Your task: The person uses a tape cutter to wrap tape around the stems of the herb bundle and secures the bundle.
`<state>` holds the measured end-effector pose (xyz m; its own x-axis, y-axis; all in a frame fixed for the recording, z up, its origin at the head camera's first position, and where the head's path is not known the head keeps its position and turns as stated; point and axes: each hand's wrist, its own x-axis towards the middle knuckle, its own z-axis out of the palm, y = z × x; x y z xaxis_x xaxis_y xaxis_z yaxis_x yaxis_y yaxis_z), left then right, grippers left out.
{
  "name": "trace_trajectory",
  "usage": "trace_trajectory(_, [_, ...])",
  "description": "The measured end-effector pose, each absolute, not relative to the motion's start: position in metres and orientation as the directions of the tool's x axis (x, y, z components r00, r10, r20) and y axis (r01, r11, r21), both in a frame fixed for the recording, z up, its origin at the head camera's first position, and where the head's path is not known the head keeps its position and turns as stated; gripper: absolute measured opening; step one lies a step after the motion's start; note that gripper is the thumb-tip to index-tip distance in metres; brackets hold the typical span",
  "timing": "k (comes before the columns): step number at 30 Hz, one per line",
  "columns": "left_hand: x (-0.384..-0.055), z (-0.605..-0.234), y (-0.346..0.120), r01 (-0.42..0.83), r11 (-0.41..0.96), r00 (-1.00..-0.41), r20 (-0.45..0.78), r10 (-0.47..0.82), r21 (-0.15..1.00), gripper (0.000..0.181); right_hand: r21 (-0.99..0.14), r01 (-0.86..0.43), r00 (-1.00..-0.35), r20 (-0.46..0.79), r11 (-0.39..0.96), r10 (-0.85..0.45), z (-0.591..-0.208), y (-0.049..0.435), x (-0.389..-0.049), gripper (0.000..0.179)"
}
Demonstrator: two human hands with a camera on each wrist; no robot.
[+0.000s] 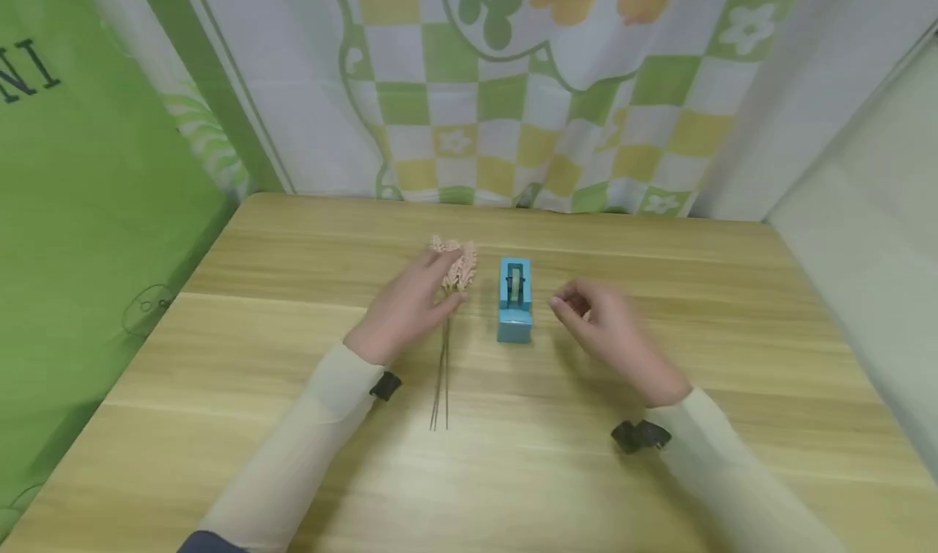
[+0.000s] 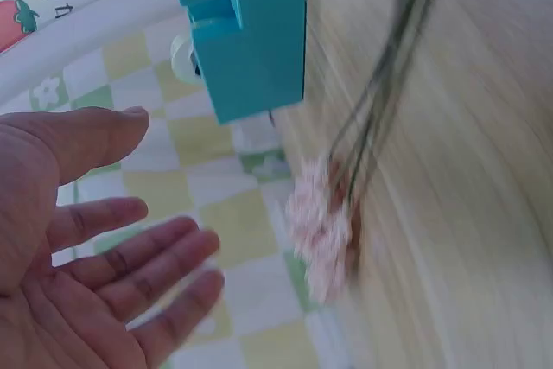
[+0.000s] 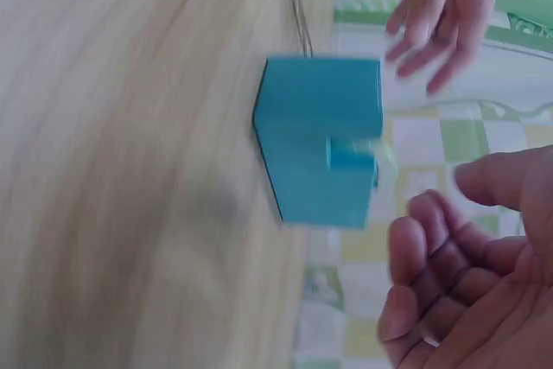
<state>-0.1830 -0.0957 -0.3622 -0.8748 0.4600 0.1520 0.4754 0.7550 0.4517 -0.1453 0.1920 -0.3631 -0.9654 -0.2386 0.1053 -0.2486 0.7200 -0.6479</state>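
Pink artificial flowers (image 1: pixel 463 269) on long thin stems (image 1: pixel 444 374) lie on the wooden table, blossoms toward the back. Over them hovers my left hand (image 1: pixel 407 302), fingers spread; the left wrist view shows its palm bare, apart from the flowers (image 2: pixel 320 231). To the right of the flowers stands a blue tape dispenser (image 1: pixel 515 325) with a roll of clear tape (image 1: pixel 516 283) in it. My right hand (image 1: pixel 611 325) is to the right of the dispenser, fingers loosely curled, holding nothing. In the right wrist view the dispenser (image 3: pixel 315 140) stands apart from that hand.
The wooden table (image 1: pixel 733 333) reaches back to a checkered green and yellow curtain (image 1: pixel 506 113). A green cloth (image 1: pixel 88 211) hangs on the left, and a pale wall (image 1: pixel 872 195) rises on the right. Each sleeve carries a dark strap piece (image 1: pixel 641 436) at the wrist.
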Motion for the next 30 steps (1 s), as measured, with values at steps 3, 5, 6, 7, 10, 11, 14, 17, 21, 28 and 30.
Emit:
trace_trajectory(3, [-0.192, -0.367, -0.088, 0.475, 0.701, -0.86, 0.115, 0.496, 0.532, 0.065, -0.69, -0.225, -0.964, 0.054, 0.688, -0.261, -0.369, 0.179, -0.15, 0.023])
trace_trajectory(5, [-0.198, -0.373, -0.081, 0.469, 0.671, -0.849, 0.084, 0.522, 0.575, 0.067, -0.718, -0.212, -0.962, 0.036, 0.663, -0.27, -0.375, 0.171, -0.153, 0.023])
trace_trajectory(6, [-0.201, -0.375, -0.077, 0.468, 0.658, -0.841, 0.068, 0.537, 0.59, 0.068, -0.729, -0.213, -0.961, 0.037, 0.65, -0.273, -0.377, 0.168, -0.154, 0.023])
trace_trajectory(7, [-0.204, -0.378, -0.073, 0.472, 0.649, -0.831, 0.054, 0.554, 0.597, 0.071, -0.739, -0.207, -0.961, 0.032, 0.641, -0.274, -0.38, 0.165, -0.154, 0.023])
trace_trajectory(10, [-0.211, -0.386, -0.062, 0.483, 0.645, -0.807, 0.015, 0.591, 0.592, 0.077, -0.761, -0.186, -0.962, 0.013, 0.622, -0.272, -0.386, 0.157, -0.155, 0.024])
trace_trajectory(11, [-0.212, -0.388, -0.059, 0.488, 0.645, -0.8, 0.004, 0.6, 0.588, 0.079, -0.765, -0.177, -0.963, 0.006, 0.619, -0.268, -0.387, 0.155, -0.155, 0.024])
trace_trajectory(14, [-0.217, -0.392, -0.054, 0.487, 0.649, -0.793, -0.015, 0.608, 0.584, 0.081, -0.777, -0.157, -0.966, -0.006, 0.609, -0.257, -0.391, 0.152, -0.155, 0.022])
trace_trajectory(17, [-0.221, -0.392, -0.05, 0.486, 0.65, -0.791, -0.023, 0.611, 0.584, 0.081, -0.794, -0.139, -0.972, -0.003, 0.591, -0.234, -0.394, 0.151, -0.157, 0.02])
trace_trajectory(21, [-0.226, -0.39, -0.046, 0.494, 0.65, -0.782, -0.032, 0.623, 0.578, 0.082, -0.825, -0.094, -0.979, -0.026, 0.558, -0.203, -0.395, 0.152, -0.16, 0.019])
trace_trajectory(28, [-0.231, -0.387, -0.042, 0.503, 0.647, -0.771, -0.041, 0.635, 0.574, 0.082, -0.842, -0.002, -0.981, -0.103, 0.539, -0.164, -0.391, 0.153, -0.162, 0.02])
trace_trajectory(30, [-0.231, -0.386, -0.041, 0.506, 0.65, -0.77, -0.043, 0.637, 0.567, 0.082, -0.854, 0.031, -0.98, -0.129, 0.519, -0.154, -0.391, 0.153, -0.162, 0.02])
